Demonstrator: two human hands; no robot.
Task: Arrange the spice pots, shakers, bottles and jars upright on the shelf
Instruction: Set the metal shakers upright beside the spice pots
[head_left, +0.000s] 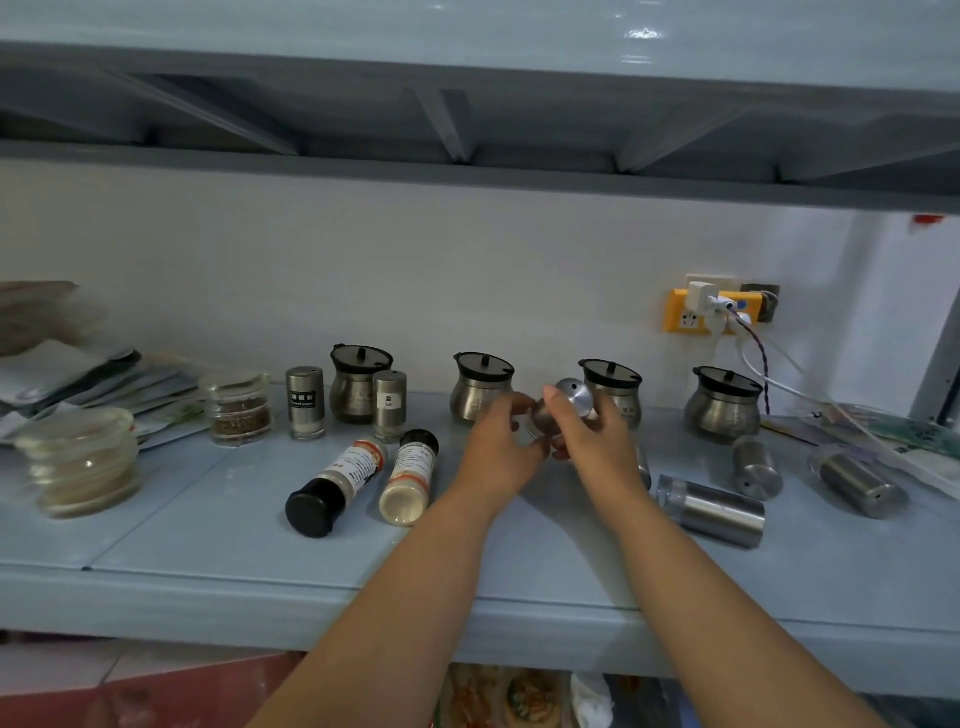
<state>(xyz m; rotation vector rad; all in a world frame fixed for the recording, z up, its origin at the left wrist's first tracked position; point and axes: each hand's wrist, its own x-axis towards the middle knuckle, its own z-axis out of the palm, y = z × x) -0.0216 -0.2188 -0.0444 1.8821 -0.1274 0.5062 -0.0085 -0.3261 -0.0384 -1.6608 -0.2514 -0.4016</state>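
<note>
Our fingers (555, 404) clamp on a steel shaker (569, 402). The left hand (501, 447) grips its lower end and the right hand (592, 441) wraps its body. The shaker sits tilted between both palms, holed cap up and to the right, in front of the gap between two of the four lidded pots (483, 387) at the back of the shelf (519, 551). To our left lie two black-capped bottles (335, 486) on their sides, with two labelled shakers (305, 402) upright behind them. To our right three steel canisters (711, 512) lie toppled.
</note>
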